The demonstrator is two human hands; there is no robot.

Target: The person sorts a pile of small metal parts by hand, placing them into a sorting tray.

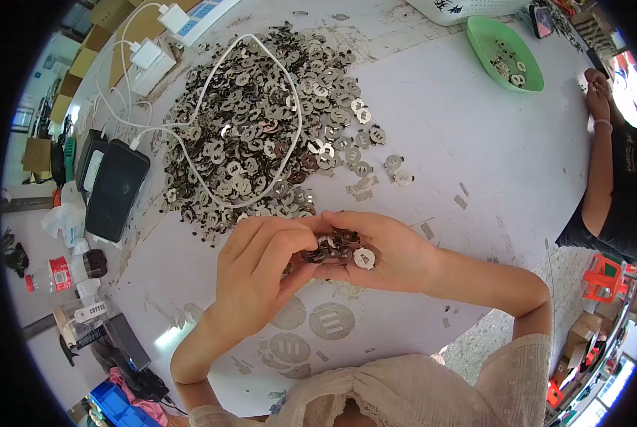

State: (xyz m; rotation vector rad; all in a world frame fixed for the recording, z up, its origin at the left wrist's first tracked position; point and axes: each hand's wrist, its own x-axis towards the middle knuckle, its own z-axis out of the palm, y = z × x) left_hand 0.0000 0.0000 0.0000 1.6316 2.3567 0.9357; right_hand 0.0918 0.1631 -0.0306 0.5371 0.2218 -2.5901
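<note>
In front of me, my right hand [396, 250] is cupped around a handful of small round metal pieces [332, 247]. One bright piece [364, 258] with a cut-out tab lies face up on the palm. Curled against the same handful, my left hand [261, 260] has its fingertips on the metal pieces; how many it grips is hidden. Just beyond both hands spreads a big heap of the same flat, slotted discs [254, 128], with several loose ones at its right side.
A white cable [298, 107] loops over the heap. Leftward lie a dark phone [117, 191], white chargers [147, 53] and a plastic bottle [51, 275]. A green tray [503, 53] holds more pieces at the far right. Another person [617, 171] sits at the right edge.
</note>
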